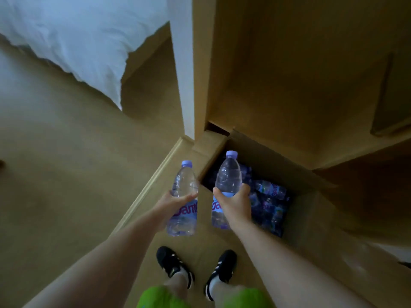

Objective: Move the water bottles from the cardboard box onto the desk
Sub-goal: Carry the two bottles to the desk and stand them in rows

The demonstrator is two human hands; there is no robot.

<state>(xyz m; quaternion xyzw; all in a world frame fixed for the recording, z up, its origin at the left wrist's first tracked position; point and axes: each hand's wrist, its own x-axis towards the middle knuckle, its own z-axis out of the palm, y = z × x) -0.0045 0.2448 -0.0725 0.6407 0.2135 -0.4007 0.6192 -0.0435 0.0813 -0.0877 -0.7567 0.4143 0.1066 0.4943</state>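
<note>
Two water bottles are up in the air, one in each of the person's hands, both upright with lilac caps on top. Starting at the far left, a white duvet (pixel 73 38) hangs off a bed down toward the tan floor (pixel 55 174). Moving right, the left hand (pixel 172 202) has its fingers curled round the middle of the left bottle (pixel 183 198), thumb across the front just above the purple label, and this bottle hangs over the floor just beside the box's left edge. Next to it, close but apart, the right hand (pixel 233 202) grips the right bottle (pixel 226 185) around its waist, fingers wrapped from behind so that the label is mostly hidden; that bottle sits over the near left corner of the open cardboard box (pixel 311 218). Inside the box, to the right of the hand, lies a dark jumble of more bottles (pixel 269 203), some on their sides, too dim to count. Above and behind the box rises a light wooden panel (pixel 300 74), blurred, and I cannot tell whether it belongs to the desk. Below the arms stand two black shoes with white stripes (pixel 195 267) and the hem of bright green shorts (pixel 162 296).
</note>
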